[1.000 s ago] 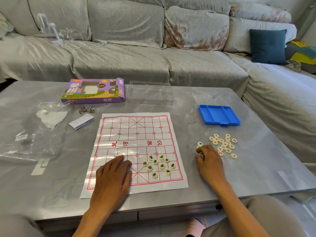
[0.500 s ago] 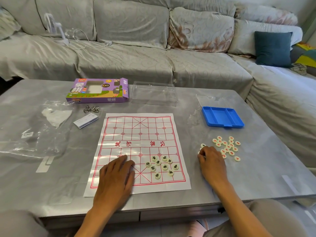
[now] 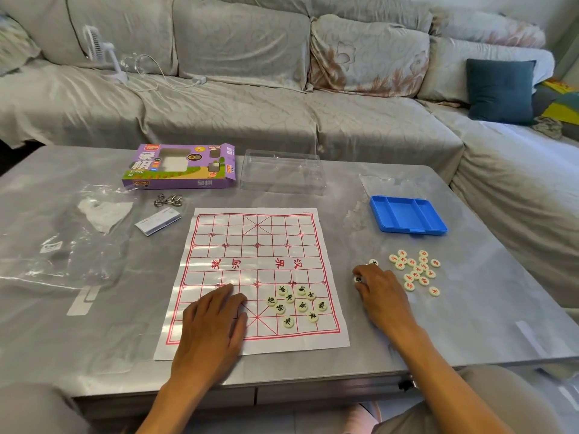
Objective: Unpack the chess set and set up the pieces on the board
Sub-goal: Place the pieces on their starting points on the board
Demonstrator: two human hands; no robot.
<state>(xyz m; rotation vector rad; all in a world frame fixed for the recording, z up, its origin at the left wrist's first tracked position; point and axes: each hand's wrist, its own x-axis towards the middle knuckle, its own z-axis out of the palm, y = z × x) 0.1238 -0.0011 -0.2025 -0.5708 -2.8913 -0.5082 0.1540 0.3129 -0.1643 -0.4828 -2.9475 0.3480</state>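
1. While the left hand (image 3: 210, 327) is laid flat, fingers straight and palm down, on the near left part of the paper xiangqi board (image 3: 253, 245), nothing is held by it.
2. The right hand (image 3: 380, 296) is seen on the table (image 3: 470, 333) just right of the board, fingers curled over a black-marked piece (image 3: 358, 279) that shows at the fingertips; the piece appears to be pinched. A second black-marked piece (image 3: 373, 262) lies just beyond the knuckles.
3. A loose cluster of black-marked pieces (image 3: 296, 305) is found on the board's near right squares, not set on line crossings.
4. The red-marked pieces (image 3: 416, 272) are heaped on the bare table, right of the right hand and apart from the board.
5. A blue compartment tray (image 3: 407, 216) is recorded beyond the red pieces, open side up.
6. The purple xiangqi box (image 3: 180, 167) lies at the table's far left, an end flap open; the clear plastic cover (image 3: 282, 172) stands just to its right.
7. Left of the board are noted a small folded leaflet (image 3: 158, 220), a metal ring puzzle (image 3: 168, 200) and a crumpled clear plastic bag (image 3: 62, 239).
8. A grey sofa (image 3: 235, 98) with a dark teal cushion (image 3: 500, 90) and a small white fan (image 3: 103, 54) is seen behind the table.
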